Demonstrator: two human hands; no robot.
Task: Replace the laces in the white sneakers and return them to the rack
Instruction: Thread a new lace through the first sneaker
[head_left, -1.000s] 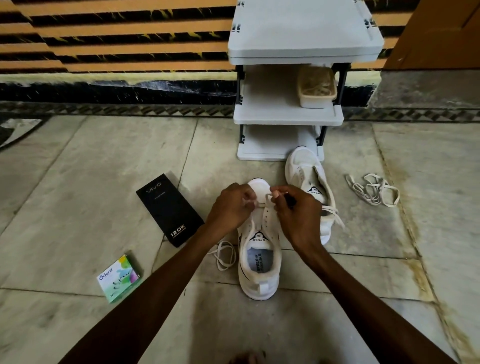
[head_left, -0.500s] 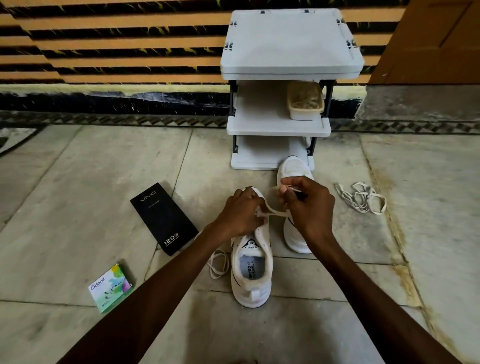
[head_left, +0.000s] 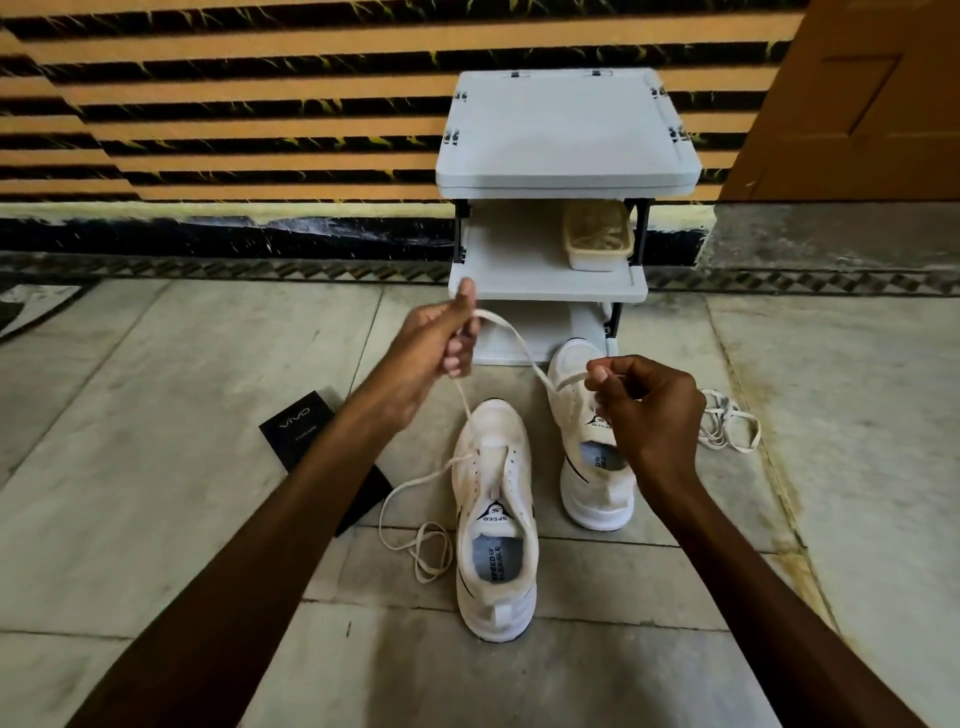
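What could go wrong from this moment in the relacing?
The left hand and right hand hold the lace raised while nothing pins the near sneaker, so it may tip or slide. The lace's loose tail lies coiled on the floor beside that sneaker; pulling much further could draw it out of the eyelet. A separate bundle of laces lies by the far sneaker and might get mixed up.

Both forearms bare, reaching forward from the lower corners and converging; left hand (head_left: 439, 340) higher and farther out, fingers curled around a white lace (head_left: 511, 335), thumb pointing straight up; right hand (head_left: 652, 410) lower, thumb and forefinger pinching the same lace, other fingers curled toward the palm.
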